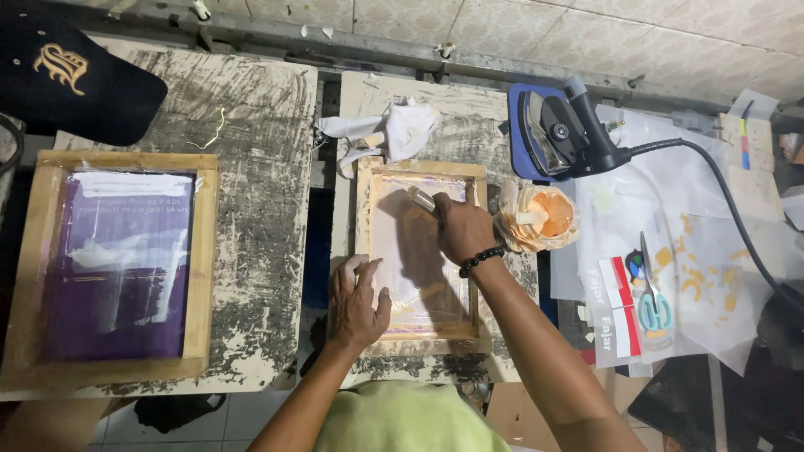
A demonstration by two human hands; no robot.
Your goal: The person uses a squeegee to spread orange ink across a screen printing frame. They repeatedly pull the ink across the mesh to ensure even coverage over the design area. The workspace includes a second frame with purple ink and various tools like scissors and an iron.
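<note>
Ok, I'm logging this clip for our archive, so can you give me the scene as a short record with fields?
setting: paint-stained worktable
left hand: flat on the small wooden screen frame, pressing its lower left edge
right hand: fingers closed on a squeegee on the frame's mesh
wrist: black bead bracelet
left of table: larger frame with purple screen
right side: clothes iron, scissors, ink tub

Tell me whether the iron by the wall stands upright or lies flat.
Upright, it seems: the iron rests on its heel on a blue pad, shiny soleplate showing rather than pressed down.
</note>
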